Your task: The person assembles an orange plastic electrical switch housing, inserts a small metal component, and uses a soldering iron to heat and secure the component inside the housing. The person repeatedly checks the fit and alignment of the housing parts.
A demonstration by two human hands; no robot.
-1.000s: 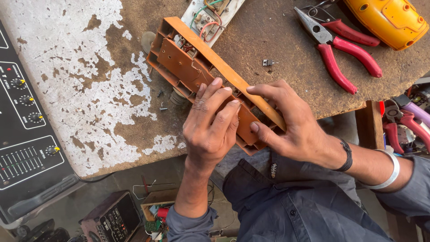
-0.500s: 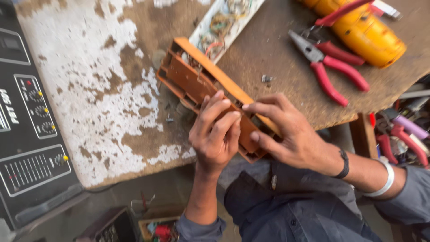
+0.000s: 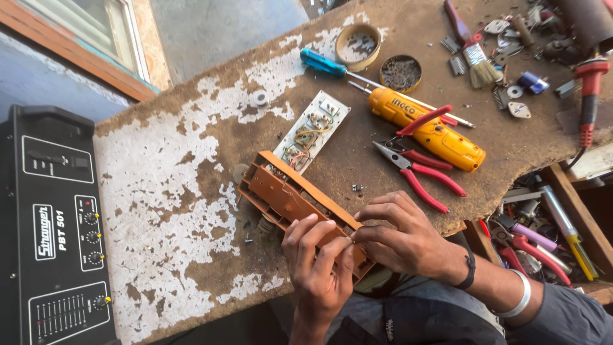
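At the bottom centre of the frame, the left hand (image 3: pixel 317 271) and right hand (image 3: pixel 402 239) meet over the near end of an orange plastic housing (image 3: pixel 290 201). The left hand's fingers lie across its top and press it down. The right hand's fingertips are pinched together at its upper edge, right where the left fingertips end. Whether they clamp a small part or only the edge, I cannot tell: the fingers cover that spot.

The housing lies slantwise on the worn bench (image 3: pixel 191 191), its far end toward the frame's centre, open side up, with ribs and compartments showing. As a judgement, the unit is already taken apart: a white circuit board (image 3: pixel 313 131) with coloured wires lies bare just beyond the housing, and loose screws lie near by. Work at the near end looks unfinished.

Right of centre lie red pliers (image 3: pixel 418 176) and a yellow power screwdriver (image 3: pixel 428 131), neither touched. Farther up are a blue screwdriver (image 3: pixel 322 62) and two round tins (image 3: pixel 357 43). A black amplifier (image 3: pixel 54 223) fills the lower left, cut off by the frame edge.

The housing's near end is hidden under both hands. The clutter at the upper right and in the tray at the lower right is too jumbled to sort out.
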